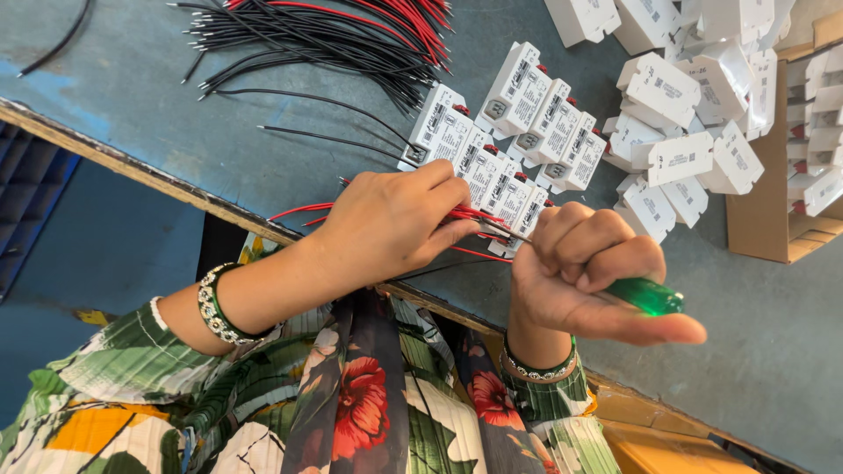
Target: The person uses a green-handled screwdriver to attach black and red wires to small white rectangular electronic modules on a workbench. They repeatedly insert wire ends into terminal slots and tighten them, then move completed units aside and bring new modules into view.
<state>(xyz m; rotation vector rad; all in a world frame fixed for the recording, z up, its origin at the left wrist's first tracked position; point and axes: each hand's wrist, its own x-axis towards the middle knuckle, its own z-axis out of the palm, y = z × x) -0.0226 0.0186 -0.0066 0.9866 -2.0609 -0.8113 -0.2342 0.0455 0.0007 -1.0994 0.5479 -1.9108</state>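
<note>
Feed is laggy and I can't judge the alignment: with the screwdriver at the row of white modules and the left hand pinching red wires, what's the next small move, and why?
Probably turn the green-handled screwdriver to tighten the terminal. The right hand has its tip at the nearest white module, and the left hand pinches the red wires there. Whether a wire is fully seated is hidden.

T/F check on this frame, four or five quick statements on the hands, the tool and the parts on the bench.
1. The right hand holds a screwdriver with a translucent green handle. True.
2. The left hand is empty. False: it pinches thin red wires.
3. The small white rectangular plastic modules lie in a row. True.
4. The bench top is yellow. False: blue-grey.
5. The brown cardboard box sits at left. False: at right.
</note>
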